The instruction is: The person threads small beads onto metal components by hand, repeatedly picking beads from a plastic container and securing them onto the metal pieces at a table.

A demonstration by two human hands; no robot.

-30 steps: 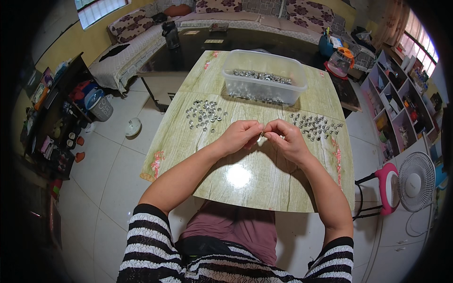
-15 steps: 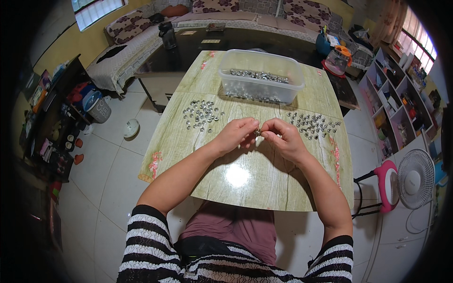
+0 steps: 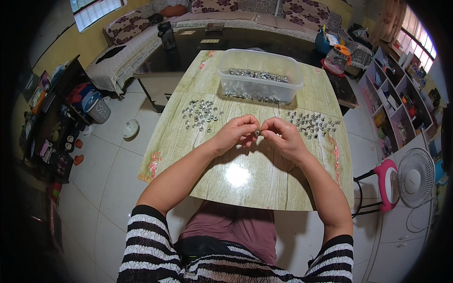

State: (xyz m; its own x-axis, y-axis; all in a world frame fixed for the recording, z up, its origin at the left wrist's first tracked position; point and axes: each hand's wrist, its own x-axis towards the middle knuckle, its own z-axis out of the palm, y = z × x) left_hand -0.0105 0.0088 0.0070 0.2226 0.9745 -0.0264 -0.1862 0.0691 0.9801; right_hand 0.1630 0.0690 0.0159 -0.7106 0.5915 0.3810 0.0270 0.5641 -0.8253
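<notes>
My left hand (image 3: pixel 236 135) and my right hand (image 3: pixel 284 137) meet above the middle of the table, fingertips pinched together. Between them is a small metal piece (image 3: pixel 257 133), mostly covered by the fingers; its exact kind is too small to make out. To the left of my hands lies a loose group of small round silvery caps (image 3: pixel 203 113). On the right, beside my right hand, is a group of small metal pieces with stems (image 3: pixel 312 125). Behind both hands stands a clear plastic tub (image 3: pixel 259 87) with many similar shiny metal parts inside.
The wood-patterned table (image 3: pixel 226 188) has bent-looking edges, its front edge close to my body. Beyond it is a dark glossy table (image 3: pixel 198 52) with a dark jug (image 3: pixel 166 36). A pink stool (image 3: pixel 388 185) and a white fan (image 3: pixel 415 178) stand at the right.
My hands stay nearly in place; the fingers have shifted slightly around the small metal piece. The tub and both groups of parts look unmoved.
</notes>
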